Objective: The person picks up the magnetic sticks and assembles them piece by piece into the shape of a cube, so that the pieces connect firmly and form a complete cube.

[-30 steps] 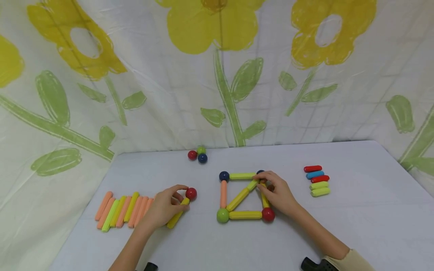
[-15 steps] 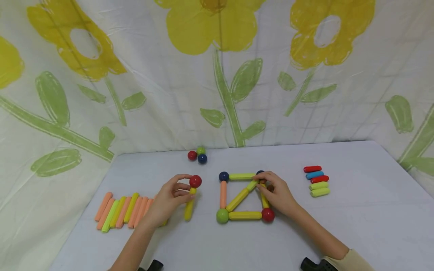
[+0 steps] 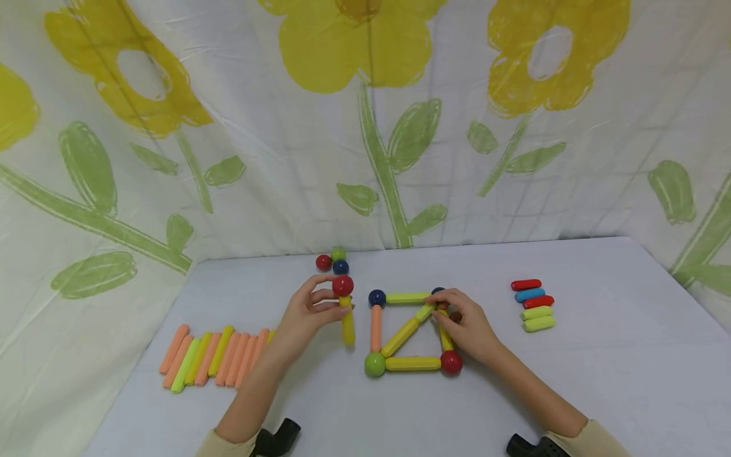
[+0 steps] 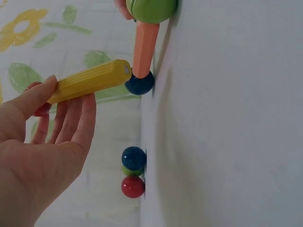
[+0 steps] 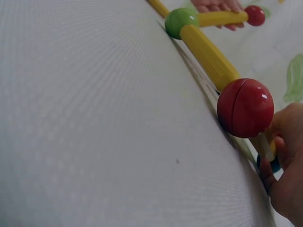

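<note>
My left hand point(image 3: 305, 311) holds a yellow magnetic stick point(image 3: 348, 327) with a red ball point(image 3: 342, 285) at its top end, raised left of a flat frame. In the left wrist view the stick's free end points toward the frame. That frame joins sticks and balls: green ball point(image 3: 375, 364), red ball point(image 3: 451, 362), dark blue ball point(image 3: 377, 298), and another blue ball point(image 3: 438, 290) partly hidden. A yellow diagonal stick point(image 3: 400, 337) leads from the green ball to a short lime stick point(image 3: 424, 312). My right hand point(image 3: 471, 325) pinches the lime stick's upper end at the far right corner.
A row of orange, yellow and lime sticks point(image 3: 211, 358) lies at the left, partly behind the left forearm. Loose red, green and blue balls point(image 3: 340, 267) sit at the back edge. Several short curved pieces point(image 3: 533, 304) lie at the right. A flower-printed cloth point(image 3: 274, 190) hangs behind.
My left hand has lifted the yellow stick with its red ball and carried it right and away from me, turning it more upright in the head view. The right hand stays at the frame's corner.
</note>
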Tool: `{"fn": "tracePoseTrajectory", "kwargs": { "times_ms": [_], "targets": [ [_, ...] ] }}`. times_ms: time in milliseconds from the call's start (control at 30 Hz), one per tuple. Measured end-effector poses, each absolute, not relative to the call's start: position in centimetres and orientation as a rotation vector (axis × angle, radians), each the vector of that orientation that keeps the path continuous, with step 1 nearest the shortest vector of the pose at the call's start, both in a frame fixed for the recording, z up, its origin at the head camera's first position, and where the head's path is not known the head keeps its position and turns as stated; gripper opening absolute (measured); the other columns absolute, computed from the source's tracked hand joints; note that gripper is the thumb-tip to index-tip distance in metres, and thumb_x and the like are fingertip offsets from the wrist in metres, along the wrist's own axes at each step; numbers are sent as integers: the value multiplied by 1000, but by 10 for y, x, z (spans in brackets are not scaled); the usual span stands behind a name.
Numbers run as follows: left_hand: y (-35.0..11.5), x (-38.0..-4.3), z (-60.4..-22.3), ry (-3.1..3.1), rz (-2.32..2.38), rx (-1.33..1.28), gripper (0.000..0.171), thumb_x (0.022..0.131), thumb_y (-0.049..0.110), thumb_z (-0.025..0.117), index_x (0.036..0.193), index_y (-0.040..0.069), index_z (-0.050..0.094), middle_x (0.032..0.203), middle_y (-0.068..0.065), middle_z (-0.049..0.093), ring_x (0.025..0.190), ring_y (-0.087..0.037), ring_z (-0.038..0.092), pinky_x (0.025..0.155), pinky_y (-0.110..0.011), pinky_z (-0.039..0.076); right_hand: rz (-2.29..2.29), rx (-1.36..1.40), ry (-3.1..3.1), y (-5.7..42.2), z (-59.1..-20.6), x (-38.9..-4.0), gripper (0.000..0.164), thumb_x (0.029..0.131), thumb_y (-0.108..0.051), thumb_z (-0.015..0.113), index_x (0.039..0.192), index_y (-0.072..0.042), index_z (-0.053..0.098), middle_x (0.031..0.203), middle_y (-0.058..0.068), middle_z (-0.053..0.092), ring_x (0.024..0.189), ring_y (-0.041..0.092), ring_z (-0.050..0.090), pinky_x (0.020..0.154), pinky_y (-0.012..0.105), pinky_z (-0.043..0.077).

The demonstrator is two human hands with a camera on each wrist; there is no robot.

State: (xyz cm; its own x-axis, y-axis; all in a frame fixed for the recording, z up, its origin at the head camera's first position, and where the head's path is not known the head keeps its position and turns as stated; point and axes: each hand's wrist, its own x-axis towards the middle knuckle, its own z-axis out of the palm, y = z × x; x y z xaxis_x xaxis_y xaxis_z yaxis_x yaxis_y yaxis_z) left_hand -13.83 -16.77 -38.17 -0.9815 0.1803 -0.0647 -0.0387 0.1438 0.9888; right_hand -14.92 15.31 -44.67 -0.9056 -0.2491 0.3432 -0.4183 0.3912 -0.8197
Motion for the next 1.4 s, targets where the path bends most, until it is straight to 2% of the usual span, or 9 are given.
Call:
{"fn": "tracePoseTrajectory", "kwargs": {
  "times_ms": [167,367,700,900,1133,1400],
  "targets": [
    [-142,-163,-383,2307,2085,261,53,93,-7,74,142,4,54,118,-18,71,103,-23,75,91,-28,61,1524,604,-2473,154,-448,-149,23,96,6,71,116,-4,74,108,7,67,94,11,55,71,21,51],
    [-123,-182,-383,2425,2195,368,54,91,-10,76,140,1,57,120,-25,71,105,-32,74,90,-27,61,1534,630,-2461,154,-451,-151,22,97,6,70,116,-4,73,109,7,66,94,11,55,72,21,51],
    [-115,-191,-393,2433,2229,428,50,89,-14,75,135,-4,58,119,-28,70,106,-35,74,88,-28,62,1548,634,-2446,154,-451,-151,22,97,5,69,116,-5,74,108,7,66,94,11,55,72,21,52],
    [-119,-193,-398,2429,2185,457,43,91,-10,76,132,-5,63,121,-25,71,110,-36,72,92,-26,60,1550,627,-2462,155,-450,-151,23,98,5,68,118,-4,73,108,7,67,95,11,55,72,21,52],
    [-123,-193,-402,2413,2150,397,31,94,-4,76,124,-3,69,118,-17,72,108,-26,69,95,-23,57,1498,534,-2519,149,-422,-155,25,102,2,63,125,-3,71,120,13,72,99,23,63,79,22,54],
    [-123,-194,-400,2417,2113,369,25,93,-3,76,118,-5,74,113,-15,75,108,-21,69,93,-22,57,1490,536,-2421,134,-377,-173,25,106,-7,61,129,-3,70,123,17,73,103,31,69,82,23,55]
  ]
}}
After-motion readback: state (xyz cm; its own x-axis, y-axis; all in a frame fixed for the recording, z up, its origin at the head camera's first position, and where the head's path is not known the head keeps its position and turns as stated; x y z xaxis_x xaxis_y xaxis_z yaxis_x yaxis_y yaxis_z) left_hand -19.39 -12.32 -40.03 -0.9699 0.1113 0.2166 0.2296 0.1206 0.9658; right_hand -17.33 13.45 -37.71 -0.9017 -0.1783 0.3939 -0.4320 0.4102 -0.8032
